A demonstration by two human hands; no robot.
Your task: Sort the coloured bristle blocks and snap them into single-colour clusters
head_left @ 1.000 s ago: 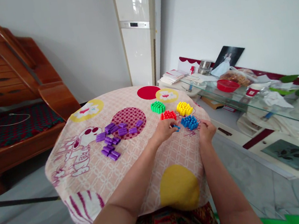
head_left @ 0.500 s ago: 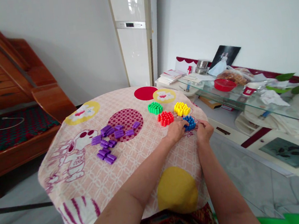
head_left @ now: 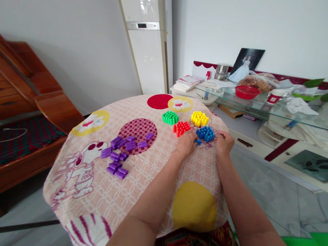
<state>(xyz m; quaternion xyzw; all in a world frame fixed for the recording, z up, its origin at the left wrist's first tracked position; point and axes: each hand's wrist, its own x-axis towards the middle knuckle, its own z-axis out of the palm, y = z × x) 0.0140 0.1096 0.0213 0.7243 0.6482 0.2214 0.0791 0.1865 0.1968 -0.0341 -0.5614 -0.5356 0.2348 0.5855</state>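
Observation:
Blue plastic pegs (head_left: 205, 134) stand in a tight cluster near the right side of the round table. My left hand (head_left: 186, 143) is just left of them, fingers curled, with a small blue peg (head_left: 198, 142) at its fingertips. On the other side, my right hand (head_left: 225, 142) rests by the table's edge with its fingers drawn together; what they hold, if anything, is hidden. Behind lie similar clusters of red pegs (head_left: 182, 128), yellow pegs (head_left: 199, 118) and green pegs (head_left: 170, 117).
Several purple pieces (head_left: 114, 157) lie scattered on the left part of the patterned tablecloth (head_left: 147, 181). To the right, a glass shelf (head_left: 273, 111) carries a red bowl (head_left: 246, 92), papers and a cup. A wooden bench (head_left: 51, 105) stands at the left.
My left hand has drawn back leftward from the blue cluster, and a blue peg now shows apart from it at the fingertips. My right hand has hardly moved.

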